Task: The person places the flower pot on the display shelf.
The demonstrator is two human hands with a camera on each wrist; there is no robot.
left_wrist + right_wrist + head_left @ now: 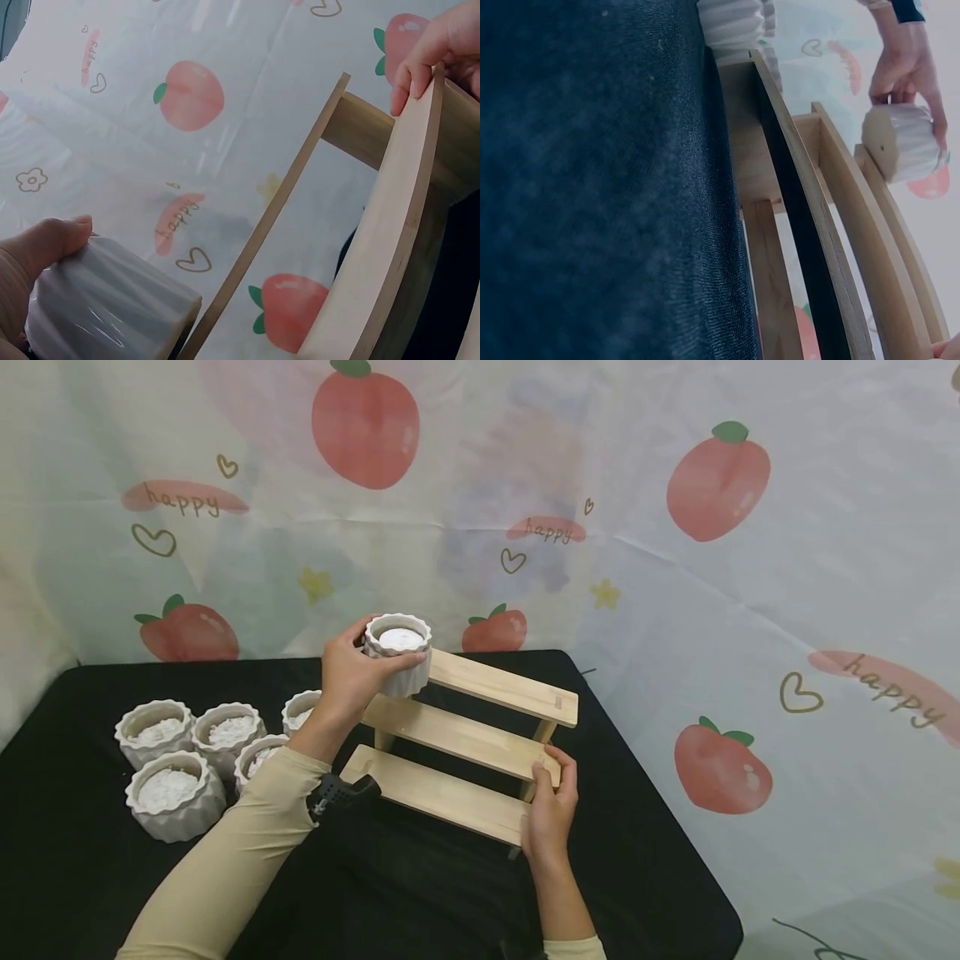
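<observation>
One round, white fluted pot, clasped in the left hand's fingers, is just beside the frame's upper-left end of the three-tier pale-wood stand that the right hand grips.

The head view looks forward and down across the table, showing both far corners. The left wrist view, close behind the pot, faces the curtain. The right wrist view, low and sideways at the tabletop, looks along the shelf. Both wrist views share pot and shelf.
</observation>
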